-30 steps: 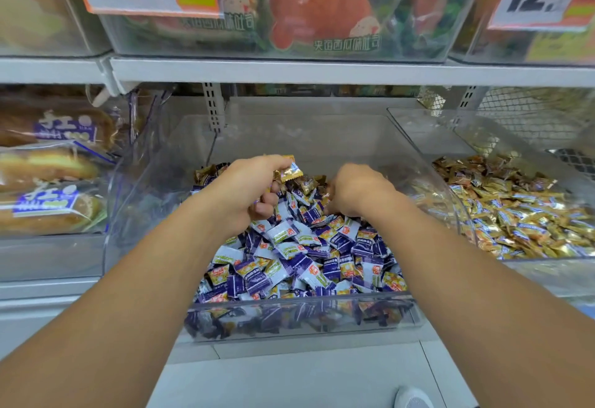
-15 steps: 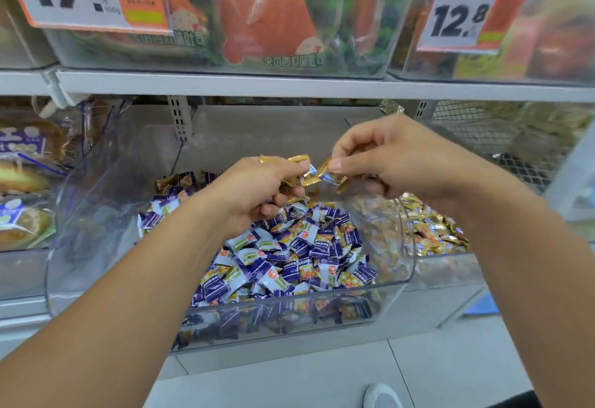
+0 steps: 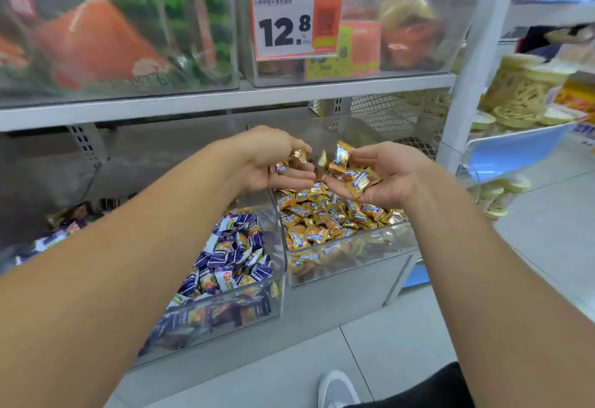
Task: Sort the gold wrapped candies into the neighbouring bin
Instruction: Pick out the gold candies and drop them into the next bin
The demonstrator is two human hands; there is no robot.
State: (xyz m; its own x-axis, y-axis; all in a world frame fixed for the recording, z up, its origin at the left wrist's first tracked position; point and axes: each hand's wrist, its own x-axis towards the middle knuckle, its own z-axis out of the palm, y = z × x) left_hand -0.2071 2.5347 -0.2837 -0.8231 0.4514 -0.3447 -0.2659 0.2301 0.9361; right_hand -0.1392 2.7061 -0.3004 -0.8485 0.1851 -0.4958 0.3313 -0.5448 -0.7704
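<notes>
Bins: two clear plastic, side by side on the lower shelf; left bin [image 3: 277,279], right bin [image 3: 351,246].
Gold wrapped candies [image 3: 331,214]: crinkled foil, twisted ends, heaped in right bin; several over it in both hands, count unclear.
Purple wrapped candies [image 3: 231,256]: heaped in left bin.
Left hand [image 3: 277,163]: fingers curled round gold candies.
Right hand [image 3: 383,176]: palm up, fingers relaxed, cupping about five.
Price tag [image 3: 289,23]: one, reading 12.8.

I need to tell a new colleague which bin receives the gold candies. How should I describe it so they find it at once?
Find the orange price tag reading 12.8 on the upper shelf. Directly below it, on the lower shelf, stands the clear bin, at the row's right end beside the white upright post. It holds gold wrapped candies; its left neighbour holds mostly purple and white ones.
</notes>
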